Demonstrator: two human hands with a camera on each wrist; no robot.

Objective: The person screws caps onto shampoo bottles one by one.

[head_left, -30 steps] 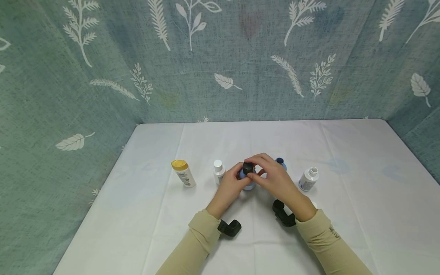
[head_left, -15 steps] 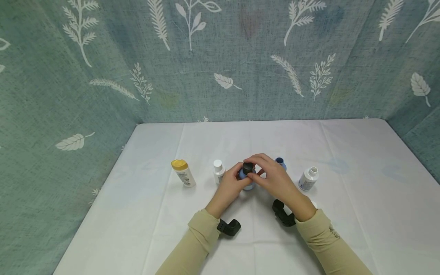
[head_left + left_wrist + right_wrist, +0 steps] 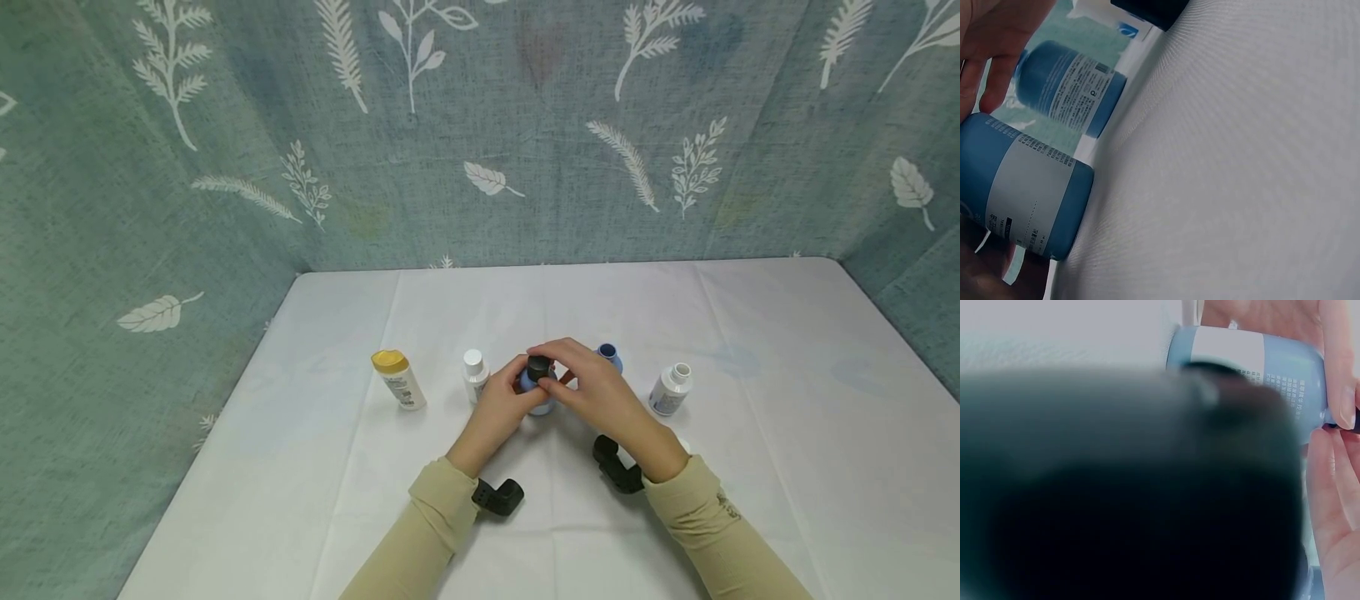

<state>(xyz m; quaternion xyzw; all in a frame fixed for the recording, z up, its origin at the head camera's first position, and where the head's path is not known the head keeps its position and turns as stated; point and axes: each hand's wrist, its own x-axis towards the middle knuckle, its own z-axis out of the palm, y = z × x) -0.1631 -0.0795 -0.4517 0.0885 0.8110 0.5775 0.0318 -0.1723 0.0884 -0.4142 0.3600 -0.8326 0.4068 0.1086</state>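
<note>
A blue bottle [image 3: 540, 408] with a pale label stands upright on the table, a black cap [image 3: 538, 367] at its top. My left hand [image 3: 502, 404] grips the bottle's side around its upper part. Coming from the right, my right hand [image 3: 594, 390] pinches the black cap between thumb and fingers. In the left wrist view the bottle's label [image 3: 1032, 190] faces the camera. The right wrist view shows the bottle [image 3: 1229, 347] lying sideways in the picture, with fingers at its neck; a blurred dark shape covers much of that view.
Just behind my right hand stands an uncapped blue bottle [image 3: 609, 357]. An uncapped white bottle [image 3: 670, 390] is farther right. To the left are a white-capped bottle [image 3: 476, 377] and a cream bottle with a yellow cap [image 3: 400, 380]. White cloth [image 3: 420, 517] covers the table.
The head view has shifted very slightly. Both hands keep their hold on the bottle and cap; whether the cap has turned is not visible.
</note>
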